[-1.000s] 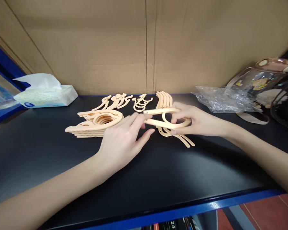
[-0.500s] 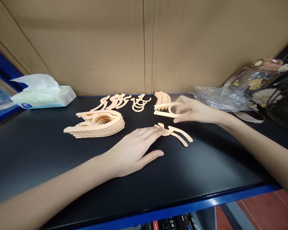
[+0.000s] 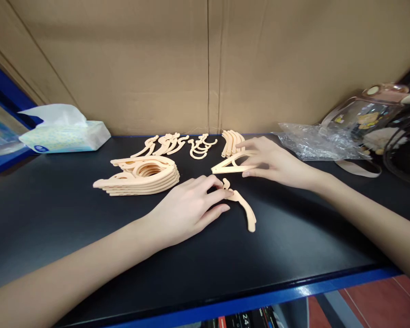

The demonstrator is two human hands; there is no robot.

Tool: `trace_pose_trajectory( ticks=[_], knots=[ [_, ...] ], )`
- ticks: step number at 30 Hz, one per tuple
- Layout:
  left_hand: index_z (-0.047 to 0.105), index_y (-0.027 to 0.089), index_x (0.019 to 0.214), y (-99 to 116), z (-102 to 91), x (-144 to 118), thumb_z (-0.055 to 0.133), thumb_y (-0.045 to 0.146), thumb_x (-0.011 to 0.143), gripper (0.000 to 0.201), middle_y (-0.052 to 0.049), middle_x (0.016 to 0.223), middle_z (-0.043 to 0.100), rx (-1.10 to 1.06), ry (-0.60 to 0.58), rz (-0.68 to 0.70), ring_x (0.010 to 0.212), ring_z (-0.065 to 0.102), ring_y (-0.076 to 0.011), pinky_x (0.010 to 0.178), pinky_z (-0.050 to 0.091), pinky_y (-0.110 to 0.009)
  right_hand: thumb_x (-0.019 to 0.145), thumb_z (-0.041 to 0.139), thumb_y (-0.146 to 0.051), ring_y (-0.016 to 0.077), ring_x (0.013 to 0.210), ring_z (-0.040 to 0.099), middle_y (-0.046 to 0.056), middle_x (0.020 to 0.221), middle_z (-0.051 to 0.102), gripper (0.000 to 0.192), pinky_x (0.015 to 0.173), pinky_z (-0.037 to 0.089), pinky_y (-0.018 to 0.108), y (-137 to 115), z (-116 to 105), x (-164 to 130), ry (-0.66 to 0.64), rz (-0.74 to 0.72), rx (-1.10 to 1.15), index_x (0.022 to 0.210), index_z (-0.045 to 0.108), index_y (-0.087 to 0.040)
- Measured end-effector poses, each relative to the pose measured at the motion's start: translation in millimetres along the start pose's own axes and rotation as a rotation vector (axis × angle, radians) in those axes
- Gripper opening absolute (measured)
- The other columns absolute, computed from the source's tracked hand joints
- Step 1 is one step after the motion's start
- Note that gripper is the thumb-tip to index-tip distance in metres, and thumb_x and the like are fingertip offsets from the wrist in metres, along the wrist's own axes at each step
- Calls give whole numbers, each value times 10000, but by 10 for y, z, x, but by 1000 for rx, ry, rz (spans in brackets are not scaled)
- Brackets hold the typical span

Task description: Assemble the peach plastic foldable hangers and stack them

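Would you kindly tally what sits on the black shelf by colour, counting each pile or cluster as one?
Peach plastic: 6 (stack, arm cluster, hook cluster, curved cluster, wedge piece, arm piece)
White: 1 (tissue pack)
Clear: 2 (plastic wrap, pouch)
Total: 9

On my counter (image 3: pixel 89 255), the stack of hanger parts (image 3: pixel 140 175) lies at nine o'clock of my left hand (image 3: pixel 187 207). The tissue pack (image 3: pixel 64 134) sits at ten, the plastic bag (image 3: pixel 314 143) at two, the small hooks (image 3: pixel 200 146) at twelve.
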State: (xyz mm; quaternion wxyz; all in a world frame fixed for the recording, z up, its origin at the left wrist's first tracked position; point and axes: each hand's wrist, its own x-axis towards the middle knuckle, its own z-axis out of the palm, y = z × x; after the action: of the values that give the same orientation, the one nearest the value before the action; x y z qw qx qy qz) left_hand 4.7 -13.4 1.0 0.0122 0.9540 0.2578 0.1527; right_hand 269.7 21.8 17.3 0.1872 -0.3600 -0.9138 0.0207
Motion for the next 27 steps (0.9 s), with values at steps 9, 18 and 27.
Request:
trace_pose_trajectory(
  ticks=[9,18,27],
  knots=[
    [607,187,1023,36,-20,0,513,433,921,283,-44,1021,628,-4,-9,-144,901,583,-225,773,470,-385,908,563,-387,224,906,492,93,1005,596,255,785,380,377,-158,-9,13,127,-75,-243,901,724,-189],
    [588,188,1069,21,5,10,526,153,881,200,-16,955,648,-64,59,-185,857,601,-197,679,479,-311,951,514,-307,188,1046,593,38,1167,665,206,866,357,342,-180,16,19,-38,-49,-165,916,677,-186],
    [547,190,1075,12,-40,-11,369,131,933,235,-16,963,642,-52,103,-261,855,611,-183,695,463,-309,964,481,-303,223,1011,616,43,1205,674,245,859,410,362,-154,35,-4,-72,-58,-179,1018,700,-206]
  ],
)
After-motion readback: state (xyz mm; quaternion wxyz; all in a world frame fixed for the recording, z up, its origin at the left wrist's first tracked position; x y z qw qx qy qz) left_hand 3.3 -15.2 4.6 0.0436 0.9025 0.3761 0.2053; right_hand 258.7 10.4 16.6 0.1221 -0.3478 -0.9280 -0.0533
